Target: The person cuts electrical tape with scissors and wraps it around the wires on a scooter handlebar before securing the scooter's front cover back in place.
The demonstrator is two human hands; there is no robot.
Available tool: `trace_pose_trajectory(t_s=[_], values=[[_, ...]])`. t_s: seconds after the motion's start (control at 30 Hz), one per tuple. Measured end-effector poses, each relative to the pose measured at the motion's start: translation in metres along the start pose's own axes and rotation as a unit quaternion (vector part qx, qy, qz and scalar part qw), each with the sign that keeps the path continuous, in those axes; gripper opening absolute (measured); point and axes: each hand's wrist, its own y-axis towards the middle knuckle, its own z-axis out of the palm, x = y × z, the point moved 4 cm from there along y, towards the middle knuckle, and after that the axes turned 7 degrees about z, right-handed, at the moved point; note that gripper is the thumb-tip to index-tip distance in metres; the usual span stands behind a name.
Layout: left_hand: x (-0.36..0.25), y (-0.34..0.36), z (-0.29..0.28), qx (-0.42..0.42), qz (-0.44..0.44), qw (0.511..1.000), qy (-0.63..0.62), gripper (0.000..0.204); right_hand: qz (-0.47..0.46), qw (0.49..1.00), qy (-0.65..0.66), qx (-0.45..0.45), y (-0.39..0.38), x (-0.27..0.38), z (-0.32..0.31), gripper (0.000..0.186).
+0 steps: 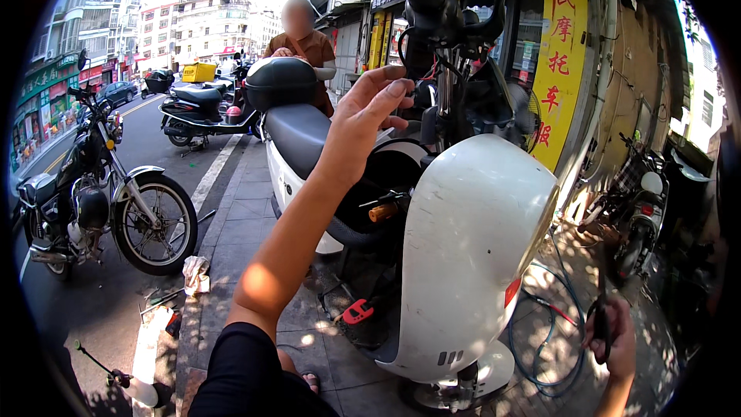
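My left hand [367,116] is raised near the dark handlebar stem [440,77] of a white scooter, fingers apart and curved, holding nothing visible. Its large white front panel [471,255] stands detached-looking or angled before me, scuffed, with a red reflector. My right hand [614,340], low at the right, is closed on a black-handled tool [598,316], perhaps scissors or pliers. An orange-handled tool [384,211] lies in the dark footwell below my left forearm. The scooter's grey seat [297,131] and black top box [279,81] are behind that arm.
A person in brown [318,50] stands behind the top box. A black motorcycle [93,201] stands left, another scooter [204,104] behind. A red object [356,310], white cloth [196,274] and scattered tools lie low. A coiled hose [548,371] and parked scooters [641,216] are at right.
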Motion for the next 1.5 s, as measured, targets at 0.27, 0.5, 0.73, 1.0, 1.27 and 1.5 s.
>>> trace_pose_trajectory(t_s=[0.27,0.5,0.73,1.0,1.27,1.5], values=[[-0.004,0.014,0.023,0.047,-0.058,0.993,-0.092,0.025,-0.598,0.753,-0.254,-0.107,0.140,0.166,0.155,0.057],[0.003,0.011,0.031,0.039,-0.055,0.987,-0.143,0.020,-0.550,0.774,-0.301,-0.089,0.197,0.193,0.188,0.055],[0.002,0.008,0.035,0.041,-0.036,0.987,-0.153,0.018,-0.501,0.808,-0.307,-0.044,0.213,0.185,0.192,0.053],[0.003,0.005,0.037,0.044,-0.032,0.990,-0.132,0.018,-0.503,0.801,-0.322,-0.050,0.208,0.179,0.192,0.053],[0.004,0.001,0.040,0.051,-0.005,0.995,-0.087,0.020,-0.530,0.781,-0.324,-0.063,0.200,0.175,0.188,0.051],[-0.001,-0.004,0.041,0.057,0.021,0.998,-0.023,0.021,-0.520,0.781,-0.340,-0.065,0.198,0.169,0.185,0.051]])
